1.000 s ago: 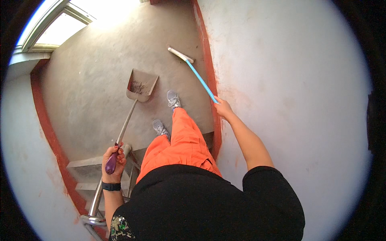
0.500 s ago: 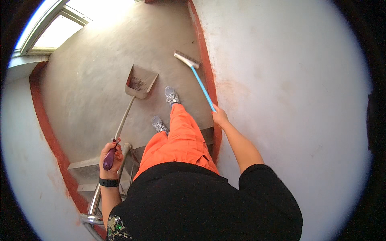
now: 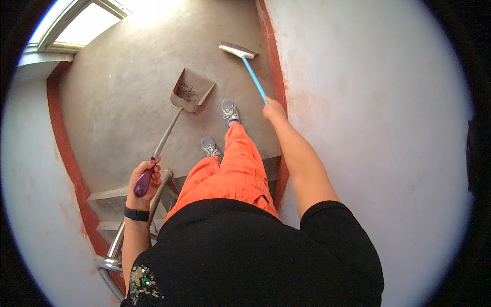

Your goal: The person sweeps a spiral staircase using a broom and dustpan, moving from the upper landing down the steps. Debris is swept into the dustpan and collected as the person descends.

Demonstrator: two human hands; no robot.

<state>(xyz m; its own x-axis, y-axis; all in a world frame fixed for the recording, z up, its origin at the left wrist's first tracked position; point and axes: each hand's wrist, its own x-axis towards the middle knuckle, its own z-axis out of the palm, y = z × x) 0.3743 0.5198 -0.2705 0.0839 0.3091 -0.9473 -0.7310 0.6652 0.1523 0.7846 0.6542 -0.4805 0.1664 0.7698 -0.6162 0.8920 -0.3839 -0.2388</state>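
My left hand (image 3: 147,180) is wrapped round the purple grip of a long-handled dustpan (image 3: 208,95). The pan lies just ahead of my feet, with a small heap of dark debris (image 3: 186,92) in it. In my right hand (image 3: 275,111) is the blue handle of a broom (image 3: 239,50), fingers closed round it near the right wall. The broom has a white head with dark bristles, set out ahead and to the right of the pan. Its handle's near end is hidden by my hand.
Concrete floor (image 3: 128,102) stretches ahead, edged by dark red bands. Steps (image 3: 107,210) drop away near my left, beside a metal railing (image 3: 116,240). A pale wall (image 3: 368,128) rises close on my right. At the far left is a bright window (image 3: 87,23).
My right hand has reached farther forward, taking the broom head away from me and turning it more level. My left hand still holds the dustpan; the whole view has shifted slightly.
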